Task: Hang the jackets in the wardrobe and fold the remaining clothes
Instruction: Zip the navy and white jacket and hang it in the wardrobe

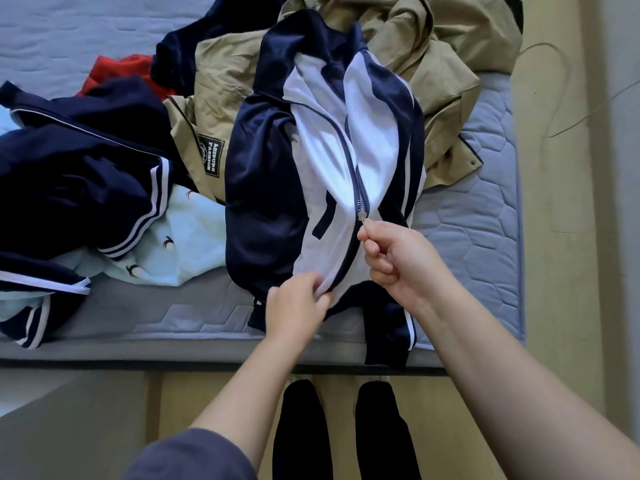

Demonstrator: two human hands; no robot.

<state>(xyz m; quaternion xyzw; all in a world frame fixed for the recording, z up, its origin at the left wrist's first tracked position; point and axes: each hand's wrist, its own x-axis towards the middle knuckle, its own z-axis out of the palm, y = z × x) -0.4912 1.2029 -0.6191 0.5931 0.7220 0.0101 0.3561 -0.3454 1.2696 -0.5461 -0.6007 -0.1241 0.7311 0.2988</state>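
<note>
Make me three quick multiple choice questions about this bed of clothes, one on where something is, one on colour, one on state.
1. Where is the khaki jacket?
A. beyond the navy-and-white jacket
B. on the floor
C. in the left hand

2. What colour is the crumpled garment at far left?
A. green
B. red
C. yellow

3. How is the navy-and-white jacket's zipper?
A. partly closed
B. closed to the collar
C. missing

A: it lies farther up the mattress.
B: red shows beside navy fabric.
A: the right hand pinches the pull midway.
</note>
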